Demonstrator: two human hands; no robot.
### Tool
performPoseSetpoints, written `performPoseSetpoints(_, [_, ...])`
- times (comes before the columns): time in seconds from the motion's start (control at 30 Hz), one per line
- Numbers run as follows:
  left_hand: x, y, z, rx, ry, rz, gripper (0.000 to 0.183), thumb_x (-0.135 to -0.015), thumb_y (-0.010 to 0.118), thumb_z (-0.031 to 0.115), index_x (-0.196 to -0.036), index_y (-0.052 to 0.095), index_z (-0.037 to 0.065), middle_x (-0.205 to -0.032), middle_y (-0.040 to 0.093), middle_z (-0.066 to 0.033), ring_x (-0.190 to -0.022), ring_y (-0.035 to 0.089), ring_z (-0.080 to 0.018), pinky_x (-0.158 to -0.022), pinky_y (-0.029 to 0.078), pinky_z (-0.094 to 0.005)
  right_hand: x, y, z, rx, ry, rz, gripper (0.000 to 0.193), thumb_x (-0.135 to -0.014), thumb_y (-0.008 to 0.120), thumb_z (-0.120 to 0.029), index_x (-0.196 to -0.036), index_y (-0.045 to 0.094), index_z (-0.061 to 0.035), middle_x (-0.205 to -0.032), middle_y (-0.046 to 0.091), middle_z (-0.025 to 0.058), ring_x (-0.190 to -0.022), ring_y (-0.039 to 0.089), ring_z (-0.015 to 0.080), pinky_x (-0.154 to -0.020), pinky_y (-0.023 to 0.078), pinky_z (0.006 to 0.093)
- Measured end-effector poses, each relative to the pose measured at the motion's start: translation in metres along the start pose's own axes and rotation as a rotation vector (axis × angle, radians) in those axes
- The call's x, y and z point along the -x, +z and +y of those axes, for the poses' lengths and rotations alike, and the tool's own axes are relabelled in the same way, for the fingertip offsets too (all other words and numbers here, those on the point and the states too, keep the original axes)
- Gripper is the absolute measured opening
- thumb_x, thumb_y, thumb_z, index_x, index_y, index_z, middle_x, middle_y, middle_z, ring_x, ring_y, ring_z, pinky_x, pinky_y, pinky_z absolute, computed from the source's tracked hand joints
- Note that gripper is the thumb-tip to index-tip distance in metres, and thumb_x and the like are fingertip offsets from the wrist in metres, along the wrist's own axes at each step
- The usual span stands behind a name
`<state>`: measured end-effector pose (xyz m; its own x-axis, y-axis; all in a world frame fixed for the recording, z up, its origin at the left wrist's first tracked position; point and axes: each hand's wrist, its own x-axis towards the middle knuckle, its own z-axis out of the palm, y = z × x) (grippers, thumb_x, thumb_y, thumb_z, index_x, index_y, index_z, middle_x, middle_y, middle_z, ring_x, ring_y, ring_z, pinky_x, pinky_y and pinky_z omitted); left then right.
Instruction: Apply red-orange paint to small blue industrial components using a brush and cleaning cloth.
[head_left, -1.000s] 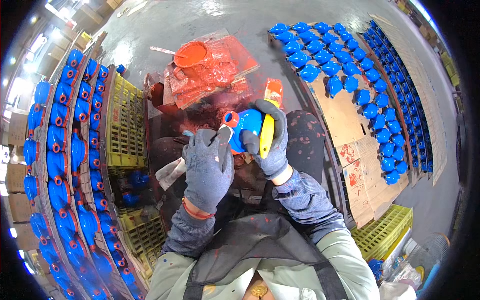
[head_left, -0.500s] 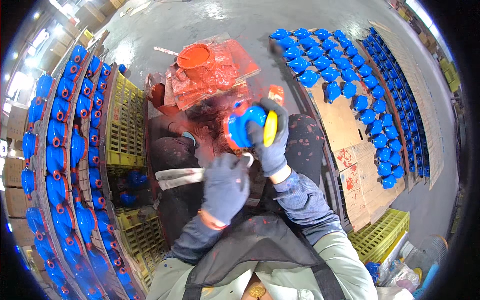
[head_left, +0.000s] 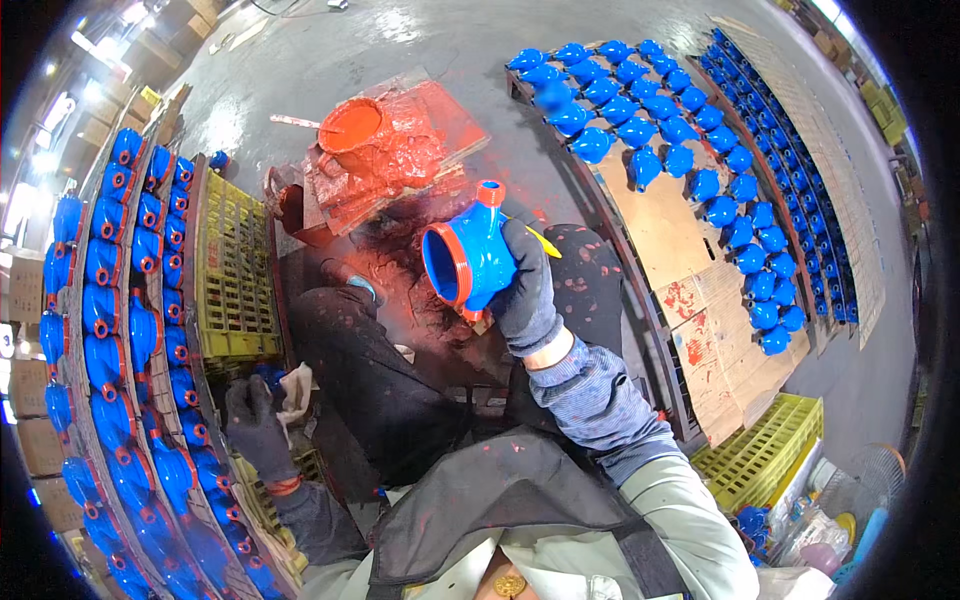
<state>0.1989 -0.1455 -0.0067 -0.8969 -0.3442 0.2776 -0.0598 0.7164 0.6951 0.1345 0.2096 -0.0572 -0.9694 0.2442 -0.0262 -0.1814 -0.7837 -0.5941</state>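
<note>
Right hand: the gloved right hand (head_left: 527,290) grips a blue valve body (head_left: 468,258), fingers wrapped round its side, holding it up above the person's lap.
Valve body: its round opening, ringed in orange-red, faces left; a small orange-capped neck points upward. A yellow-handled tool (head_left: 541,240) shows just behind the glove.
Left hand: the gloved left hand (head_left: 256,428) is down at the person's left, closed on a pale rag (head_left: 296,388), close to the near end of the yellow crate (head_left: 232,268).
Paint station: an orange paint bucket (head_left: 350,127) sits on paint-smeared plastic sheeting (head_left: 420,140) on the floor ahead of the person.
Left rows: blue painted valves with orange rims (head_left: 110,300) lie in long lines along the floor's left edge, beside the yellow crate.
Right rows: more blue valves (head_left: 650,110) stand on cardboard sheets (head_left: 690,270) toward the floor's far right corner.
Near right: a second yellow crate (head_left: 760,455) rests at the near right edge of the floor.
</note>
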Motion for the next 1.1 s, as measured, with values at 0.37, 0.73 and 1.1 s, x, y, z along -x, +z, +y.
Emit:
performPoseSetpoints(0.37, [0.027,0.037,0.114,0.704,-0.135,-0.502,0.026,-0.083,0.07,-0.002,-0.109,0.066,0.0,-0.105,0.063,-0.0072,-0.08,0.062,-0.0146,-0.071,0.053,-0.0269,0.015,0.012,-0.015,0.591,-0.487,-0.227,0.064,-0.087,0.068,-0.034,-0.136,0.041,-0.0027,-0.129,0.053,0.0151,-0.118,0.056,0.0257,-0.103,0.043,0.0403])
performPoseSetpoints(0.73, [0.003,0.088,0.164,0.132,0.672,-0.372,0.024,-0.083,0.067,0.009,-0.107,0.063,0.007,-0.101,0.055,-0.0121,-0.092,0.056,-0.0343,-0.08,0.045,-0.0437,0.015,0.008,-0.014,0.766,-0.6,-0.26,0.07,-0.082,0.074,-0.038,-0.135,0.044,-0.002,-0.127,0.053,0.0163,-0.116,0.056,0.0284,-0.101,0.044,0.0417])
performPoseSetpoints(1.1, [0.028,0.097,0.173,-0.212,0.748,-0.357,0.037,-0.081,0.066,0.01,-0.117,0.06,0.007,-0.101,0.055,-0.0144,-0.096,0.054,-0.036,-0.083,0.042,-0.0473,0.014,0.004,-0.009,0.922,-0.716,-0.174,0.065,-0.079,0.076,-0.039,-0.127,0.053,-0.0013,-0.118,0.061,0.017,-0.107,0.059,0.0303,-0.096,0.047,0.041])
